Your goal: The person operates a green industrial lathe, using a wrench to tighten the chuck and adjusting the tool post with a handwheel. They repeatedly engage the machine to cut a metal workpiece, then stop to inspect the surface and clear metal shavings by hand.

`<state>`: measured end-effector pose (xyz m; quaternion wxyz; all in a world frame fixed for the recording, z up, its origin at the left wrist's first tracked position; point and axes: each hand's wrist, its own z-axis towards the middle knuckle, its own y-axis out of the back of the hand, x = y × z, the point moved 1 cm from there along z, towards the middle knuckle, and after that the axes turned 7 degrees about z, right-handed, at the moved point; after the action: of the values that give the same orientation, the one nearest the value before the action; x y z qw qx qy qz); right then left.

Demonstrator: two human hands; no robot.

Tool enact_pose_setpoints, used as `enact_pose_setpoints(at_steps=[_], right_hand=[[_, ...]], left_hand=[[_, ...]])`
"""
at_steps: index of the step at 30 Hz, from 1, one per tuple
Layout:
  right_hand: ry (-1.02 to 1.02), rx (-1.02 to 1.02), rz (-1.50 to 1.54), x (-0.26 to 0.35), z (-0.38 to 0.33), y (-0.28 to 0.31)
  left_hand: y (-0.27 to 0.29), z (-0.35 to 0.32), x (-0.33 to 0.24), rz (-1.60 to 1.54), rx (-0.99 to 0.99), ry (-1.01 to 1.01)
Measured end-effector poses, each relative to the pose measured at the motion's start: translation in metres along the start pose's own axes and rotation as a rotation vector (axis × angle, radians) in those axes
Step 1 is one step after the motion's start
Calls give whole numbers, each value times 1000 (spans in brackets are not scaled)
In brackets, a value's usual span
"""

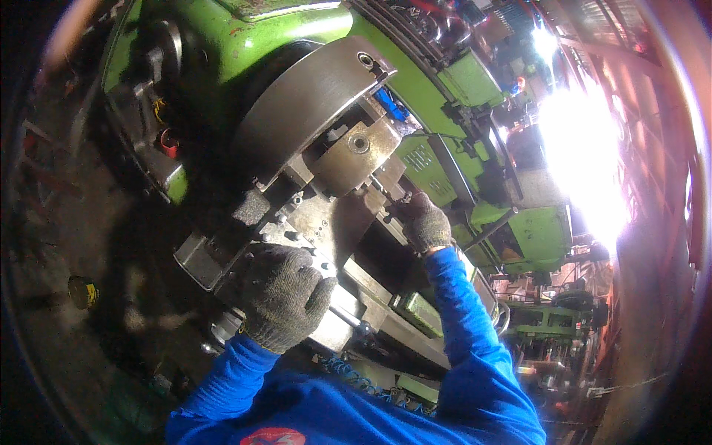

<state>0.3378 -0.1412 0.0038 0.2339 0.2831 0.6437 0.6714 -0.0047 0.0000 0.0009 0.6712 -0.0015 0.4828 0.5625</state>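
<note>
Both my hands wear dark grey knit gloves under blue sleeves. My left hand point(288, 298) is closed, its fingers curled down beside the bolted tool post point(315, 226) of a green metal lathe; what they grip is hidden. To the right, my right hand point(429, 225) closes its fingers by the end of a dark metal bar or holder point(391, 211); what is inside them does not show clearly. Ahead of both hands is the large steel chuck point(304, 104), with a round brass-coloured workpiece point(357, 152) between its jaws. The workpiece has a hole in its face.
The green headstock point(259, 37) rises beyond the chuck. A lever with a ball end point(363, 327) sticks out by my left hand. More green machine parts point(530, 237) stand on the right. A black-and-yellow round object point(83, 292) lies at the left. Strong light glares at the right.
</note>
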Motion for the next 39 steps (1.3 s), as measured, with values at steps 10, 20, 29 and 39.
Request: enact_pose_setpoints(at_steps=[10,20,29,39], right_hand=[[272,-119,-139,-8,-5,-17],[91,107,-109,21,3,20],[-342,-192,1081,47,-34,29],[-1134,120,2605,27,-92,-98]], left_hand=[[-5,-4,4,-31,8,29],[-2,-2,4,11,-3,16],[0,-1,2,-14,4,38],[-1,7,-14,51,54,48]])
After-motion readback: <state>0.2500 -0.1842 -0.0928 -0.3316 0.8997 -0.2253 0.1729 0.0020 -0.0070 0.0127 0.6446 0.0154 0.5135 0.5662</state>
